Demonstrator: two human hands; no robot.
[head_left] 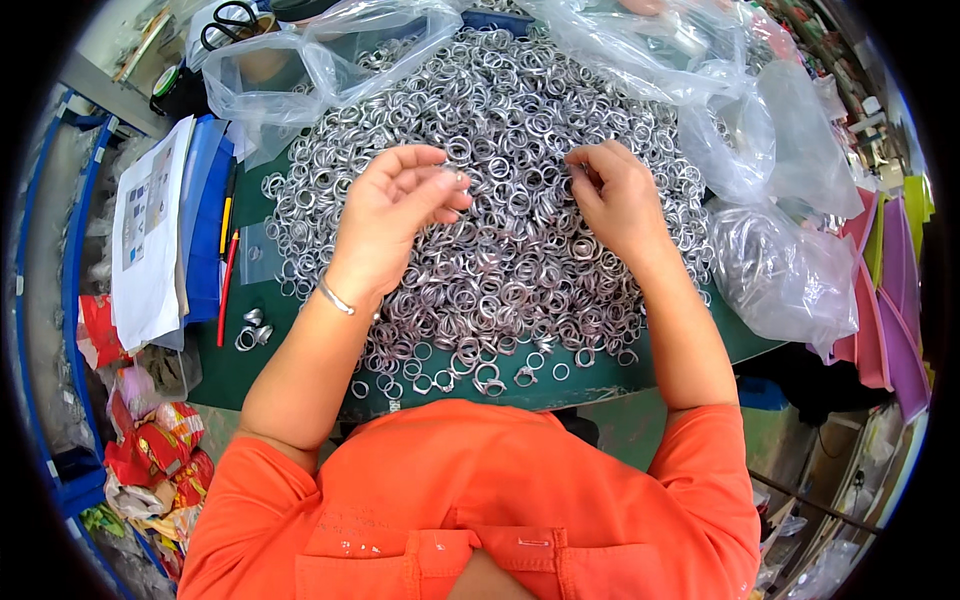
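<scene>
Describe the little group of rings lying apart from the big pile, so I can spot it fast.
Start at the big heap of metal rings on the green table. Go to its near left edge, beside the blue folder. The small cluster of rings sits alone on bare green, clear of the heap.

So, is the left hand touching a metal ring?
Touching: the head view shows the left hand with its fingers pinching a small metal ring above the ring pile.

Both my forearms reach forward, elbows bent. My left hand is raised, palm turned inward, thumb and fingers pinched together. My right hand curls downward, knuckles up, fingertips tucked.
</scene>
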